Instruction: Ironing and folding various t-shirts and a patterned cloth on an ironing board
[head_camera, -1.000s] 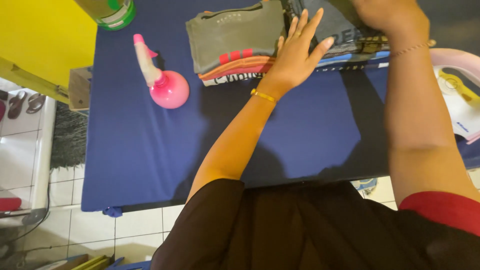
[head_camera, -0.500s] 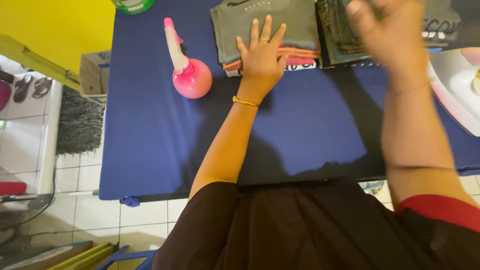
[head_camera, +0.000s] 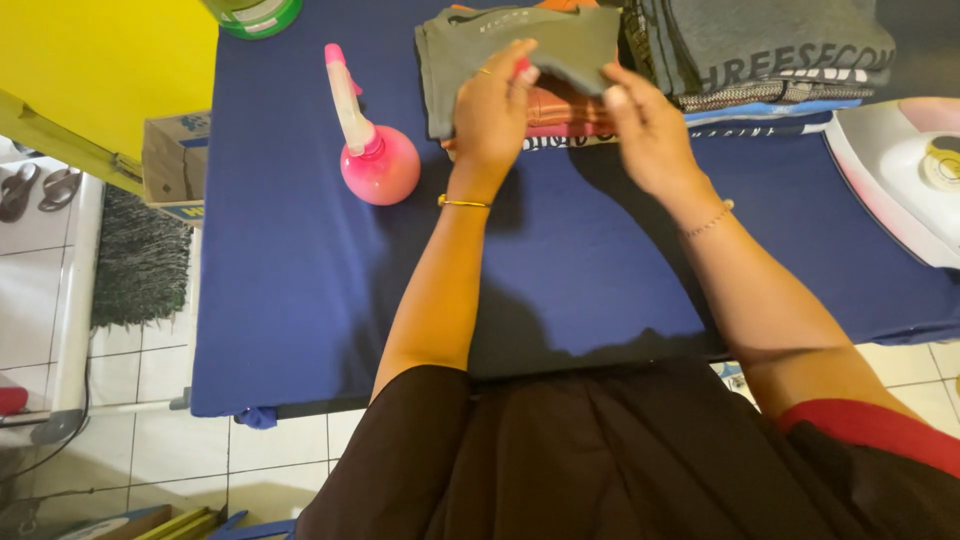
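A folded olive-grey shirt tops a small stack of folded clothes at the far side of the blue ironing table. My left hand pinches the near edge of that shirt and lifts it. My right hand grips the same edge a little further right. Orange and red folded garments show beneath the lifted edge.
A pink spray bottle stands left of the stack. A second pile of dark folded shirts lies at the far right, with a white iron beside it. A green container sits at the far left corner. A cardboard box is on the floor.
My left hand went from lying flat on the stack to pinching the top shirt's edge. My right hand came down from the right pile and took hold of the same edge.
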